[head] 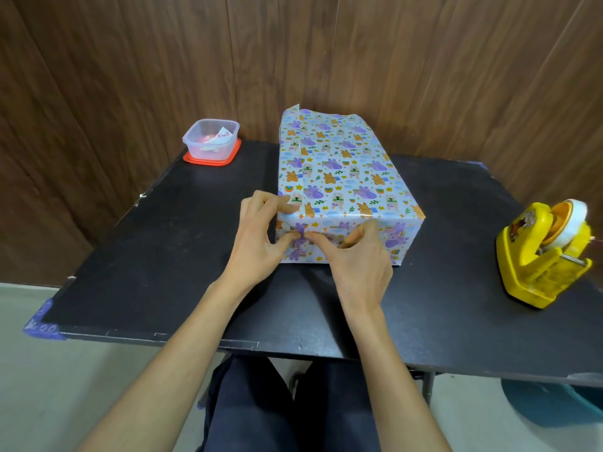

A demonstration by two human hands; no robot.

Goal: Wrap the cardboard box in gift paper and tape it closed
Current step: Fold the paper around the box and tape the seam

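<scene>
Near the middle of the frame, the rectangular box [346, 171] lies flat on the black worktop [163, 239]. It is covered all over in pale gift paper printed with purple and orange cartoon animals [394, 238], so no cardboard shows. A pale strip of tape [306, 177] runs down its top along the left side and appears to close the long seam.

Both hands work on the near end face. The left hand [257, 236] pinches the near left corner, with bent fingers on the top edge and the thumb on the front. We read this as steadying the box and keeping the fold tight. The right hand [359, 265] reaches in from the lower right. Its thumb tip meets the left thumb on the paper and its bent fingertips press the face further right. We cannot tell whether it also holds a small piece of tape. In our judgement the near flap is being smoothed or stuck down.

At the far end the paper stands slightly above the box top, so we think that end is not yet folded.

The yellow plastic tape dispenser [538, 259] sits at the right edge of the frame, well apart from the box but within the right hand's reach. A clear square plastic container [210, 140] stands on its red lid [212, 160] in the upper left, out of the way.
</scene>
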